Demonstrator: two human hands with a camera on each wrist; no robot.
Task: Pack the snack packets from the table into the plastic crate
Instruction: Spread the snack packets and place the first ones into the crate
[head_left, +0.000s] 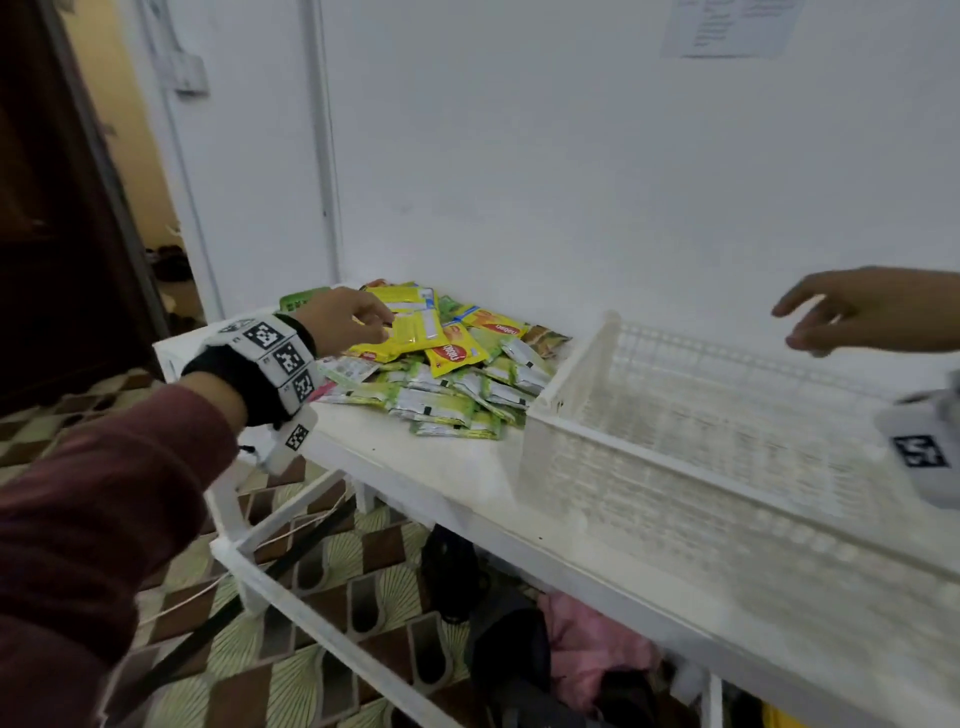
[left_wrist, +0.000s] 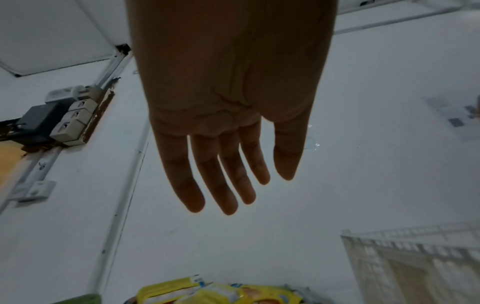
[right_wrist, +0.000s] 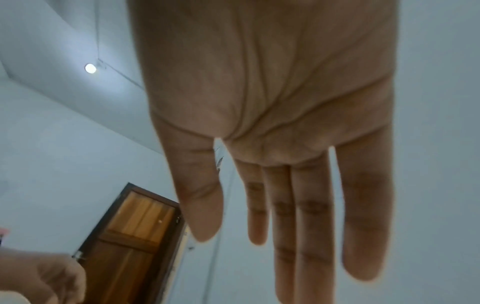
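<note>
A pile of snack packets lies at the table's far left: yellow ones (head_left: 457, 353) on top and green and silver ones (head_left: 447, 405) below. My left hand (head_left: 363, 317) hovers over the pile, fingertips just above a yellow packet (head_left: 415, 332). In the left wrist view this hand (left_wrist: 226, 154) has straight fingers and holds nothing, with the yellow packets (left_wrist: 221, 292) below it. The white plastic crate (head_left: 571, 467) stands right of the pile and looks empty. My right hand (head_left: 841, 312) floats open above the crate's far right side; its fingers (right_wrist: 311, 205) are spread and empty.
The white table (head_left: 415, 467) stands against a white wall (head_left: 571, 182). Under it are a lower rail, dark and pink bundles (head_left: 587, 644) and a patterned floor. A dark door frame (head_left: 78, 208) stands at the left. The crate's wall (left_wrist: 415, 267) shows beside the pile.
</note>
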